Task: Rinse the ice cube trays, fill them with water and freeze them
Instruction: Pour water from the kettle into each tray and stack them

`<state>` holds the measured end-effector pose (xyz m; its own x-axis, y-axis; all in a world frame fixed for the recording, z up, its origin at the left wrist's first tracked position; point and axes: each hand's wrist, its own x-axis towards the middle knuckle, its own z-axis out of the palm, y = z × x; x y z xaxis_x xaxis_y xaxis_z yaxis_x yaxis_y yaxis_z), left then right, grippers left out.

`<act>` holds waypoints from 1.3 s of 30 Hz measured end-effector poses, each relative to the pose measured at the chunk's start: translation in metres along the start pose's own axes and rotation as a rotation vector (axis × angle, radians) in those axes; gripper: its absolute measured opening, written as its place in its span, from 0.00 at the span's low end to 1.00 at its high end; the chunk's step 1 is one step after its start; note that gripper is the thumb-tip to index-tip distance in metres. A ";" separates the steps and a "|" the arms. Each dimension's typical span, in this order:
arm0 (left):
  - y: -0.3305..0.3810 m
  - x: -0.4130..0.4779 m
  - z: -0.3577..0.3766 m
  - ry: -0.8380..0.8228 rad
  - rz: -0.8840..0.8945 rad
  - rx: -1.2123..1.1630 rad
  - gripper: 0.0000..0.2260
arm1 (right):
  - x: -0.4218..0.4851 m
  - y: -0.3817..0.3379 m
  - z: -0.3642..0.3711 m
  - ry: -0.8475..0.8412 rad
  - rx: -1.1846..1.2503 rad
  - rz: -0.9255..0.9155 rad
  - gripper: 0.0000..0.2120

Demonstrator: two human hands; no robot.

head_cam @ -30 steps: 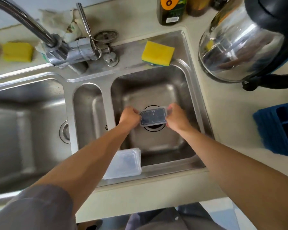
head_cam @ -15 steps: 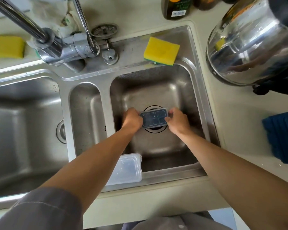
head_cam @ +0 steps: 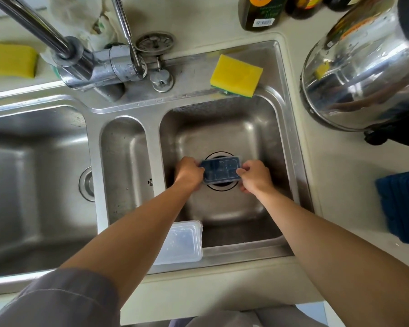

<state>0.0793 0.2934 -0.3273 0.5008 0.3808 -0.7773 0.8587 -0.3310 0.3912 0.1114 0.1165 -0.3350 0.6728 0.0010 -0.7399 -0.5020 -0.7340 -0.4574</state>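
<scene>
A small dark blue ice cube tray (head_cam: 221, 170) with a clear lid on it is held low in the right sink basin (head_cam: 222, 128), right over the drain. My left hand (head_cam: 189, 172) grips its left end and my right hand (head_cam: 255, 177) pinches its right end. A second clear lid (head_cam: 181, 243) rests on the front rim of the sink, partly hidden by my left forearm. A stack of blue ice cube trays (head_cam: 401, 206) lies on the counter at the right edge. No water runs from the faucet (head_cam: 64, 50), whose spout points up to the left.
A yellow sponge (head_cam: 236, 75) lies on the sink's back ledge and another (head_cam: 11, 60) at far left. A large steel kettle (head_cam: 364, 64) stands on the counter at right. Bottles (head_cam: 262, 13) line the back. A narrow middle basin (head_cam: 125, 166) and a wide left basin (head_cam: 33, 180) adjoin.
Both hands keep hold of the lidded tray over the drain; it has hardly moved. The view has shifted slightly, pushing the blue trays further to the right edge.
</scene>
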 end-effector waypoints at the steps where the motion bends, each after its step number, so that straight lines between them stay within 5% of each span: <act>1: 0.000 0.000 0.000 -0.007 -0.003 0.000 0.06 | -0.001 0.000 0.001 0.007 0.001 0.001 0.07; 14: 0.006 -0.008 0.003 0.029 0.006 0.026 0.10 | -0.013 -0.011 -0.007 -0.002 -0.023 -0.003 0.07; 22: 0.043 -0.068 -0.019 0.205 0.045 -0.327 0.25 | -0.090 -0.020 -0.051 0.008 0.207 -0.222 0.04; 27: 0.068 -0.124 -0.028 0.211 0.139 -0.211 0.26 | -0.145 -0.024 -0.093 -0.097 0.250 -0.296 0.04; 30: 0.087 -0.160 -0.038 0.249 0.170 -0.146 0.27 | -0.172 -0.031 -0.124 -0.104 0.154 -0.328 0.11; 33: 0.109 -0.189 -0.051 0.277 0.244 -0.082 0.25 | -0.190 -0.048 -0.160 0.093 0.050 -0.408 0.22; 39: 0.157 -0.239 -0.075 0.271 0.381 -0.042 0.18 | -0.225 -0.094 -0.202 0.187 -0.092 -0.579 0.29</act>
<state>0.1026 0.2156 -0.0428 0.7867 0.4524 -0.4199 0.6090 -0.4580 0.6476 0.1169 0.0483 -0.0260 0.9101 0.3040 -0.2816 0.0163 -0.7053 -0.7087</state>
